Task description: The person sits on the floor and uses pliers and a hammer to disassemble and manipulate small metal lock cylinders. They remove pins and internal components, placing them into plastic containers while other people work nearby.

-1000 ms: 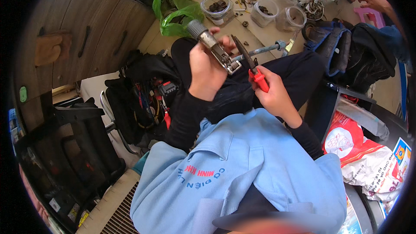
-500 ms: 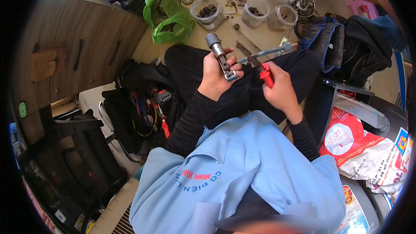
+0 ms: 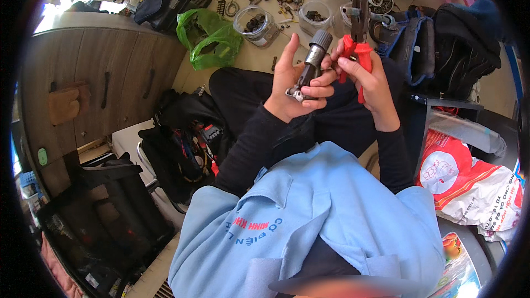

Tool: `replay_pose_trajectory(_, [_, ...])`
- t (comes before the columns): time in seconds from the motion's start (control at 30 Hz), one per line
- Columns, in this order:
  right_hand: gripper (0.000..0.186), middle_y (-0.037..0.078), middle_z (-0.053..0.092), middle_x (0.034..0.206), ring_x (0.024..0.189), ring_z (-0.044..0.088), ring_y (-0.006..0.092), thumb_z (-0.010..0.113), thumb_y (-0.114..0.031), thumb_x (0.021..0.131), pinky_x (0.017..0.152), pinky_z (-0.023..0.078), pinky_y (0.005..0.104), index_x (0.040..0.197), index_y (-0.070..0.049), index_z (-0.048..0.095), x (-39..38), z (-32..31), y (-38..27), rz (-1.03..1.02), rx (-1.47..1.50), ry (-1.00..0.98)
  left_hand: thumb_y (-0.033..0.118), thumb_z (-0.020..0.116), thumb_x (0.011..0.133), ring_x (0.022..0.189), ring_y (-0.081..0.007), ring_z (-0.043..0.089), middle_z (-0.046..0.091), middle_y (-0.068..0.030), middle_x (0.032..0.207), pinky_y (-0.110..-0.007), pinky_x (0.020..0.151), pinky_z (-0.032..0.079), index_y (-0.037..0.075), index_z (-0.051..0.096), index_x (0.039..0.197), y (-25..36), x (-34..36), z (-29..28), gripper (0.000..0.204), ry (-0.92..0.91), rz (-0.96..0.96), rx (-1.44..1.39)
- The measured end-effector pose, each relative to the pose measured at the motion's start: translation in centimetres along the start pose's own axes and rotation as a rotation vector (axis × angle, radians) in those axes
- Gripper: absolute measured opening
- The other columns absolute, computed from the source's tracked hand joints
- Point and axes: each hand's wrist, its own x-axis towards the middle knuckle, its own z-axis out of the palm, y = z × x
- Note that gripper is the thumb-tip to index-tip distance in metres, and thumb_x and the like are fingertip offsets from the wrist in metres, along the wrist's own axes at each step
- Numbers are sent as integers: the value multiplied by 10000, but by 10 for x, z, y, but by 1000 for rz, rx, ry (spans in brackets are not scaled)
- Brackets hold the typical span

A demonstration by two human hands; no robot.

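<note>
Red-handled pliers [image 3: 362, 55] with long, dark, tapering metal jaws are standing roughly upright between one and two o'clock from the middle of the view, their tips pointing toward twelve. The right hand [image 3: 378, 83] is gripping them, its fingers wrapping the red handles, which are spreading somewhat apart (the jaws are showing only a narrow gap). A blue-grey metal tube [image 3: 383, 20] is crossing at the jaws; whether they are pinching it, I cannot tell.

On the pliers' nine o'clock side, the left hand [image 3: 287, 88] is holding a silver metal tool with a ribbed, round grey knob [image 3: 315, 55]. Its fingers are curling round the shaft while its thumb is sticking up clear of it, and the knob is leaning toward one o'clock.

Beyond the hands, at twelve o'clock, a clear plastic tub [image 3: 270, 36] of small dark pieces is standing on the pale floor [image 3: 256, 59]. At eleven, a crumpled bright-green plastic bag [image 3: 226, 47] is lying beside it.
</note>
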Motion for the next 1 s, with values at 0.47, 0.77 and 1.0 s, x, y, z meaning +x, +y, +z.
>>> replay_pose_trajectory(0.47, [185, 1, 557, 812, 673, 543, 86, 516, -81, 794, 569, 455, 251, 973, -67, 561, 66, -148, -8, 56, -464, 278, 40, 563, 796, 626, -152, 401, 398, -26, 737, -284, 490, 376, 115, 494, 1024, -11, -40, -63, 250, 367, 197, 342])
replay_pose_trajectory(0.77, [227, 27, 599, 774, 648, 590, 128, 530, -95, 759, 566, 483, 289, 973, -47, 588, 135, -162, -27, -4, -551, 149, 143, 547, 864, 627, -152, 401, 413, -30, 741, -287, 552, 371, 94, 514, 947, -4, -101, -128, 103, 444, 491, 213])
replay_pose_trajectory(1.0, [320, 87, 625, 882, 802, 605, 194, 564, -28, 743, 752, 492, 317, 1061, 9, 559, 32, -45, 2, -149, -414, -309, 344, 477, 1007, 573, -118, 417, 621, -88, 1014, -272, 503, 364, 86, 585, 1159, 19, -77, -91, 318, 384, 476, 376])
